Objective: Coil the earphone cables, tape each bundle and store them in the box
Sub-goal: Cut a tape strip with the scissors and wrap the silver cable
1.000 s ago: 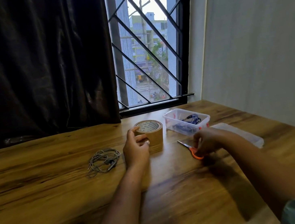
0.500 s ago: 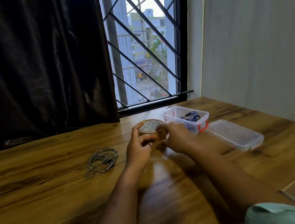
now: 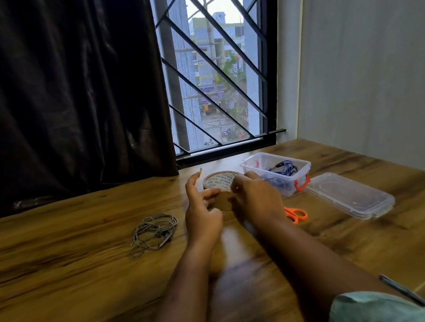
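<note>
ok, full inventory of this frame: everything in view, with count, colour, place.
tape roll: 1, brown, table centre, between the hands
earphone cable: 1 loose coil, grey, left of the hands
box: 1, clear with orange latch, open, right of the roll
blue earphones: 1 bundle, blue, inside the box
lid: 1, clear, on the table right of the box
scissors: 1, orange handles, by the right wrist; blades hidden
table: 1, brown wood
curtain: 1, dark, left of the window
window grille: 1, black, behind the table
left hand: thumb against the roll
right hand: fingers curled over the roll
</note>
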The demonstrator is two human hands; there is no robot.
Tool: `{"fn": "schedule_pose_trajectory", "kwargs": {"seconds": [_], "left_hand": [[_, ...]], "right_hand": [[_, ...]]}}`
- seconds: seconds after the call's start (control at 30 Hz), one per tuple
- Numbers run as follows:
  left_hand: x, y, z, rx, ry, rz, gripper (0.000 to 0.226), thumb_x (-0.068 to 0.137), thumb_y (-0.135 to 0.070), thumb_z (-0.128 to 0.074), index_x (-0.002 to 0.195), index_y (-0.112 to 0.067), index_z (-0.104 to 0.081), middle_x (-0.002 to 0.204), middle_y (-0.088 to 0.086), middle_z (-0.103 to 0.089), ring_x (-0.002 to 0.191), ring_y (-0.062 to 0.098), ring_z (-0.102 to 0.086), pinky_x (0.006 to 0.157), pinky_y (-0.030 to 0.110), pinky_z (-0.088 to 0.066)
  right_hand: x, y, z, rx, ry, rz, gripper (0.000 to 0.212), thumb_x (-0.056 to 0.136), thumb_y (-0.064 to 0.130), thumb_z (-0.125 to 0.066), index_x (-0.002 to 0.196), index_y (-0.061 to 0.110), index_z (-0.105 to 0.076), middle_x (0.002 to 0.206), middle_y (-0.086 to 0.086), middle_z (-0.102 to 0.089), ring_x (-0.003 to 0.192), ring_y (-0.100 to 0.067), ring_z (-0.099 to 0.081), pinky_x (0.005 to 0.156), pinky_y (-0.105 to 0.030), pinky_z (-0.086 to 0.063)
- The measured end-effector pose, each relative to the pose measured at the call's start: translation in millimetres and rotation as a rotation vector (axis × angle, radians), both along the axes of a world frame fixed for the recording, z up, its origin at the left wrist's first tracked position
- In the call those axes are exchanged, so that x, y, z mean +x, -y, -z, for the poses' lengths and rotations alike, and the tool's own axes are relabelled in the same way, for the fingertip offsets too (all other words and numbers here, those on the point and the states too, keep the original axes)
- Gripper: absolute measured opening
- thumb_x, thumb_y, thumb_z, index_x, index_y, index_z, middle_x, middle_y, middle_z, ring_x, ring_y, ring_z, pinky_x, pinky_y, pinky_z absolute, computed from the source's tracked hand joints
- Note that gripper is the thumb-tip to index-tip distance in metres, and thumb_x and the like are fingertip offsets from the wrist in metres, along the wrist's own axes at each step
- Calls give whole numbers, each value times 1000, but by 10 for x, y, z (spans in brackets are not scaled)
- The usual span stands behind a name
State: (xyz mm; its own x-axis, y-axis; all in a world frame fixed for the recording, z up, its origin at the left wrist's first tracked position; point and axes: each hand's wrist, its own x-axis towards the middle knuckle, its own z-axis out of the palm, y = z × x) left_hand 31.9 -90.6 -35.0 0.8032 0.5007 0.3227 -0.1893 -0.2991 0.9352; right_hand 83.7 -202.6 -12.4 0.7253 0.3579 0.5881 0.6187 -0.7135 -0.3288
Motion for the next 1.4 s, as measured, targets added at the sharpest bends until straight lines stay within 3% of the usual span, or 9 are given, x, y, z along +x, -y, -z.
{"fn": "schedule_pose_trajectory", "kwargs": {"seconds": [0.17, 0.5, 0.7, 0.8, 0.87, 0.93, 1.07, 1.27, 1.4], "left_hand": [[-13, 22, -16, 23, -3, -23, 87, 76, 14, -45, 138, -42, -22, 110, -6, -63, 102, 12, -60, 84, 27, -48], [28, 16, 4, 48, -22, -23, 84, 75, 12, -46, 134, -43, -26, 118, -5, -64, 104, 13, -61, 82, 20, -45], [-83, 36, -113, -54, 75, -95, 48, 80, 5, -49, 108, -33, -56, 114, -6, -64, 100, 11, -59, 87, 35, -52], [-165, -89, -214, -169, 123, -220, 36, 76, -1, -48, 95, -27, -65, 98, 0, -67, 89, 22, -62, 81, 43, -53], [-230, -209, -292, -217, 107, -265, 36, 76, 3, -44, 86, -25, -63, 87, 4, -67, 74, 24, -59, 67, 38, -50], [-306, -355, -363, -213, 83, -305, 35, 79, 5, -43, 83, -23, -63, 82, 6, -66, 67, 22, -55, 60, 31, -45], [-442, -648, -402, -77, 23, -394, 31, 79, 3, -45, 85, -21, -64, 90, 6, -67, 80, 25, -63, 75, 40, -54], [-492, -777, -307, 29, -37, -326, 33, 83, 6, -48, 91, -21, -64, 108, -1, -62, 100, 18, -59, 89, 38, -53], [-486, -832, -280, -32, -47, -266, 35, 85, 7, -46, 92, -20, -66, 108, 2, -63, 95, 19, -62, 84, 45, -55]], "right_hand": [[18, 26, 68, 15, 90, 9, 12, 86, 29, -60, 96, 22, -61, 102, 0, -61, 86, -24, -61, 63, -31, -48], [31, 2, 56, 26, 93, 38, 17, 88, 14, -50, 99, 21, -61, 105, -1, -64, 90, -25, -63, 61, -26, -37], [19, -100, 3, 356, -119, -19, 21, 88, 5, -49, 98, 15, -64, 98, -7, -69, 94, -25, -62, 67, -26, -37], [-35, -362, -187, 656, -425, -240, 14, 94, 21, -51, 96, 24, -65, 93, -1, -69, 92, -20, -63, 77, -32, -50], [-99, -539, -316, 705, -681, -438, 11, 93, 34, -56, 89, 29, -65, 90, 2, -68, 89, -18, -63, 77, -38, -54], [-171, -682, -390, 677, -827, -559, 8, 91, 26, -62, 84, 25, -67, 86, -1, -67, 82, -16, -62, 71, -35, -54], [-260, -871, -365, 691, -880, -629, 11, 87, 1, -64, 82, 10, -67, 79, -9, -67, 73, -19, -62, 66, -29, -53], [-214, -989, -213, 766, -947, -630, 6, 85, 10, -69, 81, 9, -65, 77, -9, -65, 66, -12, -63, 54, -20, -53], [-167, -1043, -137, 820, -972, -668, 5, 85, 7, -68, 85, 4, -64, 69, -5, -65, 62, -11, -63, 55, -20, -53]]}}
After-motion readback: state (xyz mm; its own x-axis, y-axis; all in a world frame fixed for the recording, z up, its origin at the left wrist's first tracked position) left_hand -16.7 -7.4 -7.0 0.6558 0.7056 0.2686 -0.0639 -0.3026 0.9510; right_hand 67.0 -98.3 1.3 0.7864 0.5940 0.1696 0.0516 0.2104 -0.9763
